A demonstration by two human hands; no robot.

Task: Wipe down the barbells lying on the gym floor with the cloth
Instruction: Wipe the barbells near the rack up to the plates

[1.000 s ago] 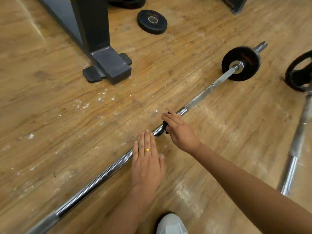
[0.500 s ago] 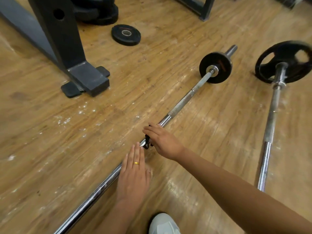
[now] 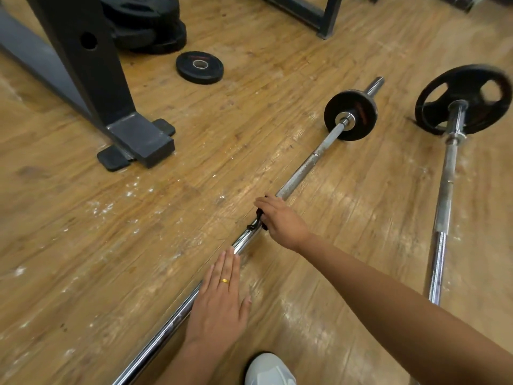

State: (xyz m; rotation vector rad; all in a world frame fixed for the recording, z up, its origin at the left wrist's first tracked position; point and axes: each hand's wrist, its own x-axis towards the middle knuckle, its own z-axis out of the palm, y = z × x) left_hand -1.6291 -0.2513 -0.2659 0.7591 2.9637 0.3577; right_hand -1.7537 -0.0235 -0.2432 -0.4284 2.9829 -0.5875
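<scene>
A chrome barbell (image 3: 305, 165) lies diagonally across the wooden floor, with a small black plate (image 3: 358, 107) on its far end. My right hand (image 3: 280, 220) is curled over the bar's middle and grips a dark cloth (image 3: 256, 220) against it; only a scrap of cloth shows under the fingers. My left hand (image 3: 219, 307) lies flat with straight fingers on the bar, nearer to me. A second barbell (image 3: 447, 190) with a large black plate (image 3: 466, 98) lies to the right, untouched.
A dark steel rack foot (image 3: 138, 140) stands at the left. A loose small plate (image 3: 200, 67) lies beyond it, with stacked plates (image 3: 150, 29) behind. Another frame leg (image 3: 327, 20) is at the top. My white shoe (image 3: 269, 370) is at the bottom edge.
My right hand with the cloth has slid up the bar toward the plated end. My left hand stays flat on the bar. The view has widened, showing the second barbell fully.
</scene>
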